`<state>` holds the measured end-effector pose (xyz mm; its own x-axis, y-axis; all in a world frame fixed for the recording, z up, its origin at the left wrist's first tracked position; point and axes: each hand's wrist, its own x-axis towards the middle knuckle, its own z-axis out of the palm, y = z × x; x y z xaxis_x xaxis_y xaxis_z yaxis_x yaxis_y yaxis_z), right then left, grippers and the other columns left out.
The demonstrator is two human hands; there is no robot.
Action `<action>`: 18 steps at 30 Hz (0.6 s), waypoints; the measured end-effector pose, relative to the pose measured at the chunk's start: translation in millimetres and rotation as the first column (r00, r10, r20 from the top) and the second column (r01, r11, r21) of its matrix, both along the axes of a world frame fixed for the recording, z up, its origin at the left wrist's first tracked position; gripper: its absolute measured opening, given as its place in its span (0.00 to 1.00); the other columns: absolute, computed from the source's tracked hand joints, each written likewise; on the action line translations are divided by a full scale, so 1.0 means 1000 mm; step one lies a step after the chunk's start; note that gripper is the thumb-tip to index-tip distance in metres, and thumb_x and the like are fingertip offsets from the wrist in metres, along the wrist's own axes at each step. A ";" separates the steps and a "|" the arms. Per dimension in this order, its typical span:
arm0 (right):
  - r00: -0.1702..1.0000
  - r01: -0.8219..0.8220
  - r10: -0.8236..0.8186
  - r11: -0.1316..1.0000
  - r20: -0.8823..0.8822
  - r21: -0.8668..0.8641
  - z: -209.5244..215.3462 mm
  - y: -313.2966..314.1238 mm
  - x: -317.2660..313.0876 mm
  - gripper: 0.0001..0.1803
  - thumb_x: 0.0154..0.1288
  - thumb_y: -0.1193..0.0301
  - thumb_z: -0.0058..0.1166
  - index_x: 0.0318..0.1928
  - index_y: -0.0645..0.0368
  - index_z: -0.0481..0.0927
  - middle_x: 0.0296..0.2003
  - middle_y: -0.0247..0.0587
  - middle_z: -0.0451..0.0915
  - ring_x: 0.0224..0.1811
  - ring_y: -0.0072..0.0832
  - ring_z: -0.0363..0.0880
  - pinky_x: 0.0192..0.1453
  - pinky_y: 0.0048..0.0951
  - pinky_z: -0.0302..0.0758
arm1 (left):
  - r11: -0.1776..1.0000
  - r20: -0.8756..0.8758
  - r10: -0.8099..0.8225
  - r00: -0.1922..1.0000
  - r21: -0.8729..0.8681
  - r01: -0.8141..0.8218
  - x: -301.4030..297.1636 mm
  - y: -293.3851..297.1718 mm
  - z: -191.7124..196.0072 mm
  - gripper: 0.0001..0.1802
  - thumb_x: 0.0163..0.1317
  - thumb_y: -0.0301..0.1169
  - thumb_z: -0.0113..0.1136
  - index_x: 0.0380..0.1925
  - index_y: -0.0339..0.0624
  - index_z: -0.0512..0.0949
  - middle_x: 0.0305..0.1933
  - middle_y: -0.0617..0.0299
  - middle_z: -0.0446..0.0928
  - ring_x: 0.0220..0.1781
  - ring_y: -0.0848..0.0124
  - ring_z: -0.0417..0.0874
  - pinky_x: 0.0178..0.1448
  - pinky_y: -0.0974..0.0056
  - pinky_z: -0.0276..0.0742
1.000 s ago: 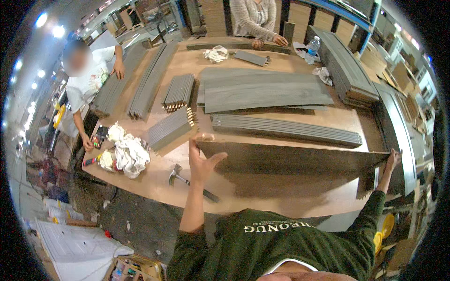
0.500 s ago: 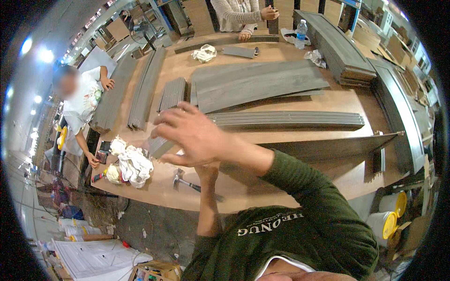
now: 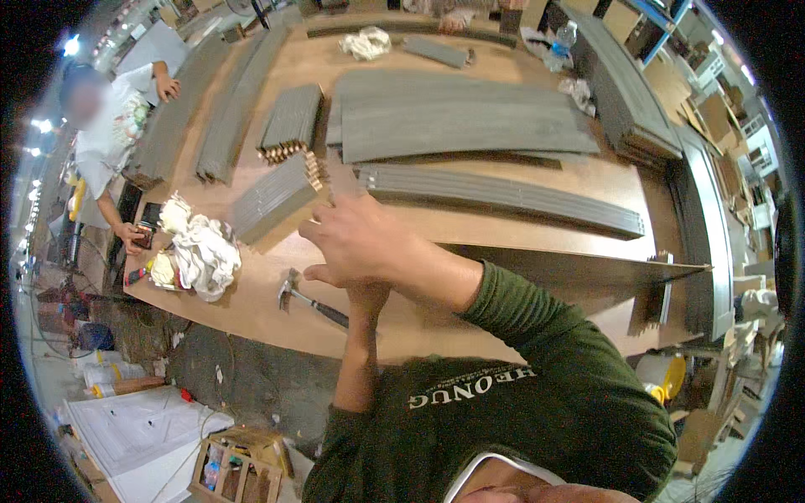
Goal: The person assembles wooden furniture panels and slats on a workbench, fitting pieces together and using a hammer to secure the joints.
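Note:
My right hand [image 3: 356, 239] reaches across from the right, its fingers loosely bent and thumb apart, with nothing visible between them. Beneath it is my left hand [image 3: 367, 292], mostly covered, its fingers hidden. Both are by the left end of a long grey board [image 3: 570, 272] standing on edge; contact with it cannot be made out. A claw hammer [image 3: 317, 308] lies on the table left of my left forearm, its handle end near the arm. Just beyond my hands are a slanted stack of short grey slats [image 3: 277, 197] and a bundle of long grey slats [image 3: 511, 199].
Wide grey panels [image 3: 461, 117] lie mid-table. White cloths [image 3: 205, 251] sit at the left front, near a co-worker's hand [image 3: 130, 237] holding a small dark object. Stacked panels [image 3: 620, 92] and a plastic bottle [image 3: 563, 40] are at the far right. The table [image 3: 251, 310] ends close to me.
My right hand has come down and right, its spread fingers bending closer to my left hand. The view has tilted, shifting the table. The co-worker at left now has a dark object in hand.

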<state>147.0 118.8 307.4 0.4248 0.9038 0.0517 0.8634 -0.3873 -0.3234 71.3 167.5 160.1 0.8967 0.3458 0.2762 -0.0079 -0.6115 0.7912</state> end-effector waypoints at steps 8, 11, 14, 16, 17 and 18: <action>0.982 0.088 -0.115 0.981 0.151 0.174 0.023 -0.119 -0.024 0.42 0.51 0.52 0.61 0.64 0.50 0.60 0.60 0.42 0.66 0.64 0.38 0.63 0.69 0.55 0.48 | 0.614 0.412 -0.207 0.887 -0.652 0.446 -0.001 0.043 0.015 0.34 0.59 0.51 0.56 0.54 0.33 0.64 0.52 0.51 0.70 0.56 0.62 0.70 0.62 0.58 0.63; 0.900 0.432 -0.423 0.896 0.105 -0.097 0.018 -0.219 -0.040 0.37 0.46 0.62 0.65 0.59 0.49 0.67 0.57 0.43 0.70 0.63 0.34 0.65 0.71 0.55 0.46 | 0.655 0.461 -0.114 0.880 -0.631 0.416 -0.001 0.082 0.036 0.28 0.58 0.50 0.57 0.47 0.36 0.70 0.36 0.60 0.74 0.43 0.65 0.76 0.55 0.59 0.68; 0.697 0.715 -0.708 0.698 0.111 -0.039 0.005 -0.295 -0.073 0.26 0.38 0.72 0.62 0.45 0.48 0.78 0.42 0.38 0.79 0.52 0.35 0.74 0.70 0.49 0.52 | 0.915 0.131 -0.230 0.964 -0.307 0.260 0.051 0.061 0.043 0.20 0.59 0.44 0.58 0.42 0.39 0.75 0.38 0.59 0.75 0.44 0.67 0.76 0.52 0.62 0.69; 0.582 0.805 -0.800 0.592 0.147 0.033 -0.008 -0.321 -0.091 0.21 0.34 0.75 0.59 0.36 0.47 0.82 0.33 0.35 0.82 0.43 0.35 0.79 0.65 0.45 0.61 | 0.917 -0.034 -0.385 0.922 -0.124 0.379 0.088 0.040 0.026 0.15 0.59 0.40 0.58 0.38 0.40 0.77 0.37 0.58 0.77 0.41 0.66 0.78 0.50 0.61 0.71; 0.582 0.807 -0.805 0.589 0.112 0.046 -0.007 -0.320 -0.099 0.18 0.33 0.75 0.59 0.32 0.47 0.82 0.29 0.33 0.81 0.39 0.34 0.79 0.61 0.42 0.64 | 0.900 -0.120 -0.435 0.893 -0.022 0.435 0.102 0.037 0.018 0.13 0.59 0.39 0.58 0.36 0.40 0.79 0.36 0.57 0.78 0.40 0.66 0.79 0.48 0.61 0.72; 0.564 0.821 -0.822 0.568 0.078 0.053 -0.007 -0.316 -0.106 0.15 0.32 0.75 0.58 0.28 0.47 0.82 0.25 0.32 0.80 0.35 0.34 0.79 0.57 0.40 0.68 | 0.858 -0.065 -0.465 0.883 0.211 0.468 0.120 0.032 -0.001 0.14 0.59 0.39 0.58 0.35 0.40 0.79 0.35 0.56 0.78 0.39 0.63 0.79 0.46 0.60 0.73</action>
